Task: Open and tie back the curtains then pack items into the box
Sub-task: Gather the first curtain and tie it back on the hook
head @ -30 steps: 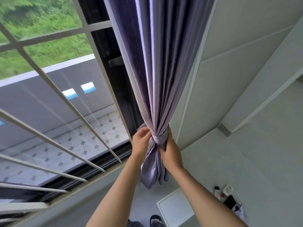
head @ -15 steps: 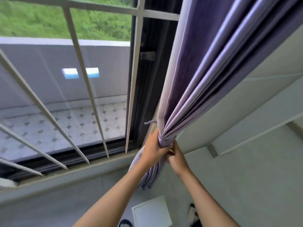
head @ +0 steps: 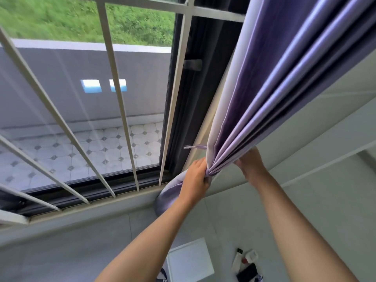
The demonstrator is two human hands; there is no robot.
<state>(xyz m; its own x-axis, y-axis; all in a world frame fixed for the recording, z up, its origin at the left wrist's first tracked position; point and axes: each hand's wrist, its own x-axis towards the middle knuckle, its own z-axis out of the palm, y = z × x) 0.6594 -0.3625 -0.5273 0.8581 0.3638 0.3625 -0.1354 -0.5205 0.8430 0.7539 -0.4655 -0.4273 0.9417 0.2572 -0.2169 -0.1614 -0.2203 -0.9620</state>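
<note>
A purple curtain [head: 270, 84] hangs gathered in folds at the right side of the window. My left hand [head: 196, 176] grips the bunched fabric at its narrowest point, with the lower curtain end bulging out below the hand. My right hand [head: 251, 162] reaches behind the bunch from the right; its fingers are hidden by the fabric. A thin purple tie strip [head: 194, 147] sticks out to the left just above my left hand. On the floor below lie a white box [head: 190, 260] and a few small items [head: 245, 263].
White window bars [head: 114, 92] and a dark window frame [head: 183, 110] stand to the left of the curtain. The sill [head: 85, 210] runs below them. A white wall with ledges [head: 317, 159] is on the right. Grey tiled floor lies beneath.
The view has swung left and down toward the window. My left hand has closed round the bunched curtain, and my right hand has moved from the front of the bunch to behind it.
</note>
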